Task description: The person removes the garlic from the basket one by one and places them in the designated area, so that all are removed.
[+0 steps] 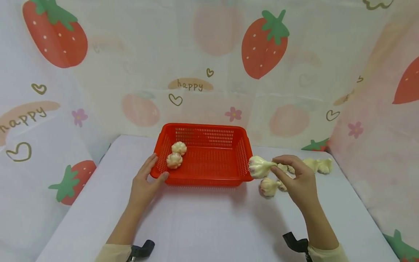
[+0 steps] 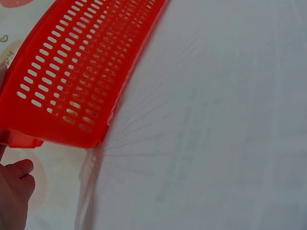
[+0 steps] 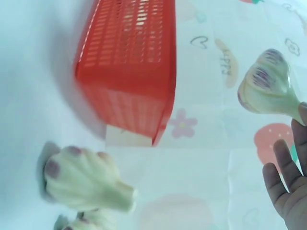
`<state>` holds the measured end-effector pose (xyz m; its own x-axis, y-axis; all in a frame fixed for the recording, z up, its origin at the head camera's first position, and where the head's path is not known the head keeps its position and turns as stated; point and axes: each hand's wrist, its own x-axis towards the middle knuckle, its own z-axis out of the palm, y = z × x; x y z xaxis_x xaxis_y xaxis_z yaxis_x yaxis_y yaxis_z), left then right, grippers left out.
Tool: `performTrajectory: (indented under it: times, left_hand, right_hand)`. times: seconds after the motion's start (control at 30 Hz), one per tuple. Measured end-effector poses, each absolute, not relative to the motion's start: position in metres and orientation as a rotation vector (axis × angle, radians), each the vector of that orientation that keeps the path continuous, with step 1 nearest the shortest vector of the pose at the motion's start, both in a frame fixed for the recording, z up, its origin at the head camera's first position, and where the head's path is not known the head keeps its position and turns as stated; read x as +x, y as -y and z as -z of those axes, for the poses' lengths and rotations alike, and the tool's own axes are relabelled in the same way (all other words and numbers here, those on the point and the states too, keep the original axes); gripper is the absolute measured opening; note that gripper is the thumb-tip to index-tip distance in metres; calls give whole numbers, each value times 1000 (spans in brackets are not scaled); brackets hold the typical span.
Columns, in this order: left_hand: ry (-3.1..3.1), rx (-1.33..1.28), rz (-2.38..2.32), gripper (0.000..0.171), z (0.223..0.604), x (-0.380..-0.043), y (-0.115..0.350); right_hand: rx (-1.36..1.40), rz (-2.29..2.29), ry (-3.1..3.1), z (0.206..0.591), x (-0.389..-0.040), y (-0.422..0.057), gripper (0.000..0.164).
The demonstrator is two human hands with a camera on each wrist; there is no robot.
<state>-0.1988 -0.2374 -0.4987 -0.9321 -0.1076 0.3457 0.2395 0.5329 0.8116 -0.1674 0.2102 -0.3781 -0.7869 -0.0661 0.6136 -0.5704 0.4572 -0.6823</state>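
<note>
Right hand [image 1: 297, 178] pinches cream bulbous garlic [image 1: 258, 167] by its stem [image 1: 269, 164], probably the best hold; likely light, firm. Left hand [image 1: 144, 183] grips red plastic basket [image 1: 203, 181] at near-left corner.

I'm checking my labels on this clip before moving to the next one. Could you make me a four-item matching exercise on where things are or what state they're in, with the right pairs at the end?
Column one
1. Left hand
2. Right hand
3. Basket
4. Garlic in the basket

Column two
A. Two bulbs, near the left end
B. Red, standing on the white table
C. Pinching a garlic bulb by its stem
D. At the basket's left end, touching it

Pairs: 1-D, 2-C, 3-B, 4-A
</note>
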Motion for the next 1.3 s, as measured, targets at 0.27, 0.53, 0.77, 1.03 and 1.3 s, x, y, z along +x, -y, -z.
performTrajectory:
  times: [0.27, 0.53, 0.77, 1.03, 1.3]
  left_hand:
    - [2419, -110, 1359, 73, 497, -200, 238]
    - [2409, -122, 1354, 74, 496, -202, 240]
    - [2417, -115, 1365, 74, 497, -203, 240]
    - [2431, -107, 1376, 74, 501, -200, 239]
    - [2444, -99, 1394, 77, 502, -201, 240]
  right_hand:
    - [444, -1174, 2207, 388, -159, -237, 30]
    - [330, -1148, 2187, 394, -162, -261, 30]
    - [219, -1142, 2200, 394, -167, -286, 29]
    - [-13, -1154, 2285, 400, -169, -314, 25]
    - [-79, -1076, 2287, 410, -179, -329, 25]
